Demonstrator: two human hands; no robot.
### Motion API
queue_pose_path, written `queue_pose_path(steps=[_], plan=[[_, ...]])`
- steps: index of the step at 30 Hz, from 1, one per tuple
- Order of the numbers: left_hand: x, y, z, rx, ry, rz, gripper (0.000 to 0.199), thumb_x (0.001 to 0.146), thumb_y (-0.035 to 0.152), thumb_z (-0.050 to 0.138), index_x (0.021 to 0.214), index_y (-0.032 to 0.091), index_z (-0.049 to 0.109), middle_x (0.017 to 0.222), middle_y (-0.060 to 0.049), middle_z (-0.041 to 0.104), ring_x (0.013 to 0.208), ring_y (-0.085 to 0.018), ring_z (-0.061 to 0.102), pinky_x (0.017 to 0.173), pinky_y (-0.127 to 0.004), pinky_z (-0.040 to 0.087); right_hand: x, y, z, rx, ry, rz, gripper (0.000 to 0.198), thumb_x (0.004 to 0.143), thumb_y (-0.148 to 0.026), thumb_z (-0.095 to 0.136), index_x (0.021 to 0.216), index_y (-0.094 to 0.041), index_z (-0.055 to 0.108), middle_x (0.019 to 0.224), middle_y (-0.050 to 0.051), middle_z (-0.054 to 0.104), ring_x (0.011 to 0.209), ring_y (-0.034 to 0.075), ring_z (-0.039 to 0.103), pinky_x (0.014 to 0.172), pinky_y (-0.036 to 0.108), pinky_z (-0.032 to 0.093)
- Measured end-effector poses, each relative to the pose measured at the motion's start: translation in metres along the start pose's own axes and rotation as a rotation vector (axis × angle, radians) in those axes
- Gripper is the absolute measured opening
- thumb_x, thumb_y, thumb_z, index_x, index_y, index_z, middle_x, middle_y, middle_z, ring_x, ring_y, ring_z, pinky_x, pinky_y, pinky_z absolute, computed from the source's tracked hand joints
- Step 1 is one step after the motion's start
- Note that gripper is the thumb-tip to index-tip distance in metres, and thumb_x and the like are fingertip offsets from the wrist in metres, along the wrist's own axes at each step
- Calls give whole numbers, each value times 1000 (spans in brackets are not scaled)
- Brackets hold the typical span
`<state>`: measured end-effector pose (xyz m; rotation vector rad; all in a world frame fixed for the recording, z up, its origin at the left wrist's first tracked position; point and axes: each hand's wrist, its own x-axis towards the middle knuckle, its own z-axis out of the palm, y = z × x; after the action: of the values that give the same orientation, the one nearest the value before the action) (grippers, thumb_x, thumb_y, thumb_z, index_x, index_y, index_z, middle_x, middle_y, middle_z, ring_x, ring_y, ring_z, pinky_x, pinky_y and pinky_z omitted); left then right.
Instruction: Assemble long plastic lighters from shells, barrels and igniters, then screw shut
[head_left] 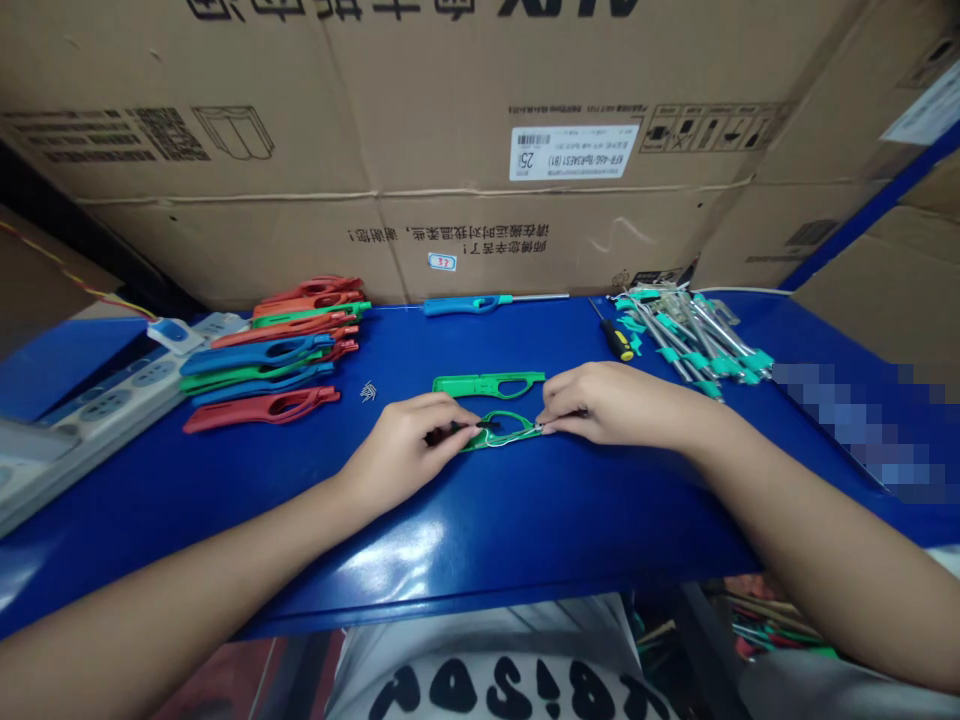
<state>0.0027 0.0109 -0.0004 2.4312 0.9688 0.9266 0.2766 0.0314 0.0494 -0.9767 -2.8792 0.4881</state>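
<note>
A green lighter casing half (pixel 517 437) lies on the blue table with its inner side up, a pale wire running along it. My left hand (pixel 409 435) is closed at its handle end, pinching a small black part (pixel 450 430) that sits over the casing. At the casing's front end my right hand (pixel 592 400) has its fingertips pinched together on the tip, by the wire's end. The fingers hide exactly what is gripped there. Just beyond lies a second green casing half (pixel 487 385), hollow side up, touched by neither hand.
Red, blue and green lighter casings (pixel 262 370) are stacked at left beside a power strip (pixel 112 400). Small screws (pixel 367 391) lie nearby. An assembled blue lighter (pixel 469 305), a screwdriver (pixel 616 338) and a heap of metal lighter tubes (pixel 690 335) lie before a cardboard box (pixel 420 150).
</note>
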Motion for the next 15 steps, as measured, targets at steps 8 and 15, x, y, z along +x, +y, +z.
queue_pose_path(steps=[8,15], plan=[[0,1,-1,-34,13,-46,11,93,23,68,93,18,77,84,-3,74,68,-12,65,61,-22,53,3,-12,4,-132,-50,6,25,94,-12,55,80,-18,75,78,4,68,71,16,61,62,27,36],[0,1,-4,-34,42,-35,10,92,20,68,93,16,77,93,-6,73,76,-13,68,67,-22,55,3,-11,6,-40,-30,-32,20,95,-15,55,88,-15,75,81,5,64,73,16,59,68,27,42]])
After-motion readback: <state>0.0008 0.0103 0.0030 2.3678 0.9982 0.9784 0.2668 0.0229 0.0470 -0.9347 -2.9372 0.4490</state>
